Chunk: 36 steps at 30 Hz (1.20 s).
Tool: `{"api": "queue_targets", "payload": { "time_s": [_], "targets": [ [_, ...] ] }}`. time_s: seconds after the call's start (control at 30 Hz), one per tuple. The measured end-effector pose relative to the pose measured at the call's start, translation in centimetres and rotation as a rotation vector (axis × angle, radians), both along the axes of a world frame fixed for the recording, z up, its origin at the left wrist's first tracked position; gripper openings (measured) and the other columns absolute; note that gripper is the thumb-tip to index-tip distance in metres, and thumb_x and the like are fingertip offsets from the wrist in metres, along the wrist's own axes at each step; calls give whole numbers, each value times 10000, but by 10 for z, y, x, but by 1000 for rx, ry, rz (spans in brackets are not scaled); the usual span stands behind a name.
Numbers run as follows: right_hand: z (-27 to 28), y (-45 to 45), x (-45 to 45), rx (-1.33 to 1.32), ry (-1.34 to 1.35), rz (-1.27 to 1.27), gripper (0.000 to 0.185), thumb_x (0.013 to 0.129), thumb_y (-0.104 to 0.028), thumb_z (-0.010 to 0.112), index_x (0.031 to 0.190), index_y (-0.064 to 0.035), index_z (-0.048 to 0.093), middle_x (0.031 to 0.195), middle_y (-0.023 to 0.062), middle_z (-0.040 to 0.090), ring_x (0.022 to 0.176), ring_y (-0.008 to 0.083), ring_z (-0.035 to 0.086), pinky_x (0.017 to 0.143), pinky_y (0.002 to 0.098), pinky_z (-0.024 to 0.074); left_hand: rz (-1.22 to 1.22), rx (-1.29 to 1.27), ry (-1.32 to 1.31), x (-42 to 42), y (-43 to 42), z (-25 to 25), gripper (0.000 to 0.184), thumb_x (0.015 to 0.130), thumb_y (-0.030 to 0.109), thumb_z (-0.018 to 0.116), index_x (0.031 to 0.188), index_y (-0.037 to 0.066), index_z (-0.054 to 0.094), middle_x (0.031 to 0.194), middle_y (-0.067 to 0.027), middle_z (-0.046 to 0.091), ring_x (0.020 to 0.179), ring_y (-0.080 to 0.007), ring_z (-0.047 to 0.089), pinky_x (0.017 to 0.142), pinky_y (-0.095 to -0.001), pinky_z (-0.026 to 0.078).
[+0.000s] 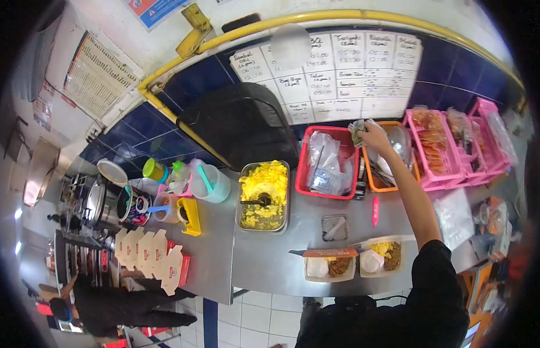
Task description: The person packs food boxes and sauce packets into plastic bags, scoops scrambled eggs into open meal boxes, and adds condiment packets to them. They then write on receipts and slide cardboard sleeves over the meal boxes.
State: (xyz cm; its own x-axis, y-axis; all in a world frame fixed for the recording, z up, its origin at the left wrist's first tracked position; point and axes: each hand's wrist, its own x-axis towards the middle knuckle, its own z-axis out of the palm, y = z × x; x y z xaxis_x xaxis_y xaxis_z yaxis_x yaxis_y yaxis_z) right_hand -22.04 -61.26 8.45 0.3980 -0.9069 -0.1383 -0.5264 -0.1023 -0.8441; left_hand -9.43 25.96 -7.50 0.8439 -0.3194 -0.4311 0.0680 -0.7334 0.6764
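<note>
My right hand reaches out over the far rims of two baskets. Its fingers are closed on a small crumpled green-and-white packet. Just below it are a red basket with clear plastic bags inside and an orange basket with plastic-wrapped items, partly hidden by my forearm. Nearer my body, two open food boxes stand side by side, one box on the left and another box on the right. Each contains white rice, yellow egg and brown meat. My left hand is out of view.
A metal tray of yellow scrambled egg with a black-handled utensil stands mid-counter. Pink racks of packets are at right. A pink marker lies near the baskets. Folded cartons lie left. Another person is at lower left.
</note>
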Motion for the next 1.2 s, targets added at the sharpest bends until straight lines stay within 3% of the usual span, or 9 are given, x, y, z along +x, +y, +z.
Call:
{"api": "queue_targets", "payload": {
  "time_s": [0.2,0.27,0.4,0.6,0.63,0.67,0.77,0.97,1.2],
  "targets": [
    [77,170,-97,418,-922,-225,336,941,-141,579,1257,-27,562,1189,112,643,1106,235,638,931,432,556,-540,-322,362,138,-116,62,306,854,128,694,1135,9,716,1086,-157,720,1049,-236,648,958,-367,481],
    [100,243,-119,442,-993,-330,298,956,-111,551,1241,-25,561,1186,130,652,1077,259,669,907,434,582,-607,-507,255,172,-152,26,232,835,7,686,1064,-17,661,887,-47,659,743,-97,585,641,-225,463],
    [137,376,-137,351,-975,-286,366,972,-92,528,1332,-23,523,1218,123,654,1054,224,678,899,384,589,-1028,-452,-111,171,-252,91,255,850,79,723,1092,15,674,798,-23,615,694,-103,558,629,-256,450],
    [83,518,-131,283,-742,-205,490,951,-232,637,1384,-50,497,1255,97,638,1134,202,618,896,375,536,-1405,-633,256,85,-310,188,442,866,74,708,1285,14,582,855,-28,658,845,-102,603,762,-253,470],
    [147,568,-103,327,-497,-360,474,969,-173,621,1400,-28,486,1166,85,655,1065,156,615,896,312,520,-1498,-799,253,59,-313,198,514,865,53,702,1347,5,531,898,-43,681,914,-99,621,823,-250,474],
    [82,575,-108,254,-578,-290,443,979,-219,631,1364,-45,496,1084,36,654,957,103,589,798,278,502,-1471,-774,602,39,-307,203,604,872,18,681,1427,0,443,1016,-81,701,1046,-125,620,939,-259,446],
    [59,628,-104,168,-501,-185,381,1000,-281,615,1290,-57,512,1015,5,640,911,81,560,734,268,479,-1277,-597,1035,-4,-291,132,459,885,2,661,1319,15,513,956,-57,671,984,-135,607,894,-266,457],
    [0,712,-134,222,-461,-400,356,1004,-332,612,1209,-46,554,997,15,636,933,80,556,764,259,463,-1493,-640,610,-67,-220,106,130,909,16,643,953,38,523,881,-13,557,844,-102,526,757,-261,451],
    [-16,778,-214,336,-574,-599,435,973,-272,659,1309,-25,535,1091,15,621,996,124,549,872,312,472,-1497,-642,740,-170,-172,92,77,935,40,628,975,35,563,882,-11,595,806,-96,545,741,-254,449]
  ]
}}
